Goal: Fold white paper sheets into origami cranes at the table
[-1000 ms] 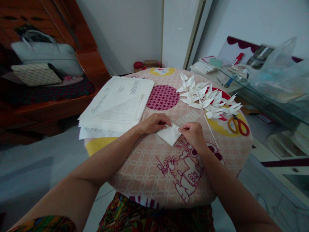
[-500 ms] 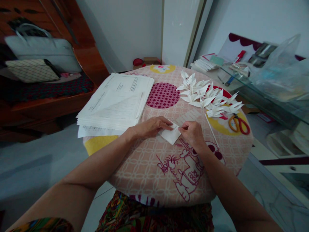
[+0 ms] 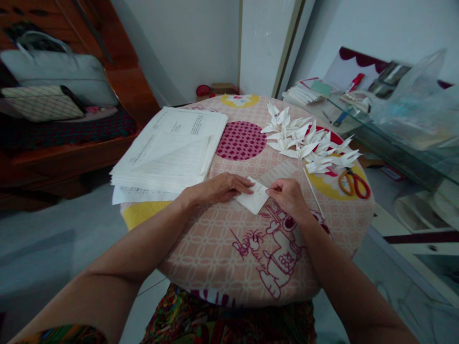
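Observation:
A small folded white paper (image 3: 255, 200) lies on the round table (image 3: 222, 248), which has a pink patterned cloth. My left hand (image 3: 218, 188) lies flat across the paper's left side, fingers stretched over it and pressing down. My right hand (image 3: 289, 197) pinches the paper's right corner with curled fingers. Both forearms reach in from the bottom of the view.
A thick stack of printed sheets (image 3: 168, 153) sits at the table's left. Several folded white paper shapes (image 3: 308, 143) are piled at the back right, with orange-handled scissors (image 3: 350, 183) and a thin white stick (image 3: 313, 193) beside them. A glass shelf (image 3: 401, 134) stands to the right.
My left hand has flattened out and slid rightward over the paper. My right hand has kept its pinch on the right corner. The paper stays in place.

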A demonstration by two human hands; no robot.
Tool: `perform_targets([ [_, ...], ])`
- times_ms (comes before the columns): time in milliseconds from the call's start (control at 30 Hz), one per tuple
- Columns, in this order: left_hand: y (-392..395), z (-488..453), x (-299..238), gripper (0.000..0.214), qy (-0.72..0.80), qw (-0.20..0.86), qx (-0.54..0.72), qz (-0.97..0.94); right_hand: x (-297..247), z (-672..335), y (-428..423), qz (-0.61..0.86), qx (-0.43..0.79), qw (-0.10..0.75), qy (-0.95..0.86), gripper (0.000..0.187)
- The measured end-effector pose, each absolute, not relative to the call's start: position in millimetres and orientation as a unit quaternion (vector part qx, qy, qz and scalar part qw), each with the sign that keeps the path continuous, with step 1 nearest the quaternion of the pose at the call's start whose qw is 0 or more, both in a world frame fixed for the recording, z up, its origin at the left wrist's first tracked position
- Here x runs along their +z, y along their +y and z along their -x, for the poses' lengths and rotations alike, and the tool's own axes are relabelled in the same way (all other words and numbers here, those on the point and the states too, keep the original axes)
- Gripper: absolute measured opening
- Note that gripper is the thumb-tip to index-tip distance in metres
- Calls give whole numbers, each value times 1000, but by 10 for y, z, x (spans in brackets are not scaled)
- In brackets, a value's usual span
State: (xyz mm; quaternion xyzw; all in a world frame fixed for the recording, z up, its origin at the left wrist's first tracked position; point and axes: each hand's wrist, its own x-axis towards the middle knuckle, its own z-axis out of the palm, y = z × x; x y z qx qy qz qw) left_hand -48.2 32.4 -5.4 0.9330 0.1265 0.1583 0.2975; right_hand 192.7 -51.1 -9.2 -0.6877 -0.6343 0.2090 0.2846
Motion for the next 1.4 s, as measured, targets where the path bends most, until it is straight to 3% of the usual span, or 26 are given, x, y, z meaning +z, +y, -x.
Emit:
perform_targets([
  [200,319,507,-22,47,135,302,134,-934,-27,-1817,-541,718,155,221,-642,8],
  [500,315,464,60,51,324,327,166,-872,-6,-1782,-559,723,128,190,-652,9],
  [833,190,333,41,37,384,220,143,-885,-8,-1775,-553,730,133,187,-644,12],
  [1000,51,288,-9,41,285,193,200,-917,-11,-1757,-559,743,130,168,-634,16],
  [1200,8,316,27,45,141,223,95,-960,12,-1779,-519,748,162,173,-620,17],
  [1400,159,412,-3,36,105,255,90,-957,-10,-1855,-455,732,210,190,-620,17],
])
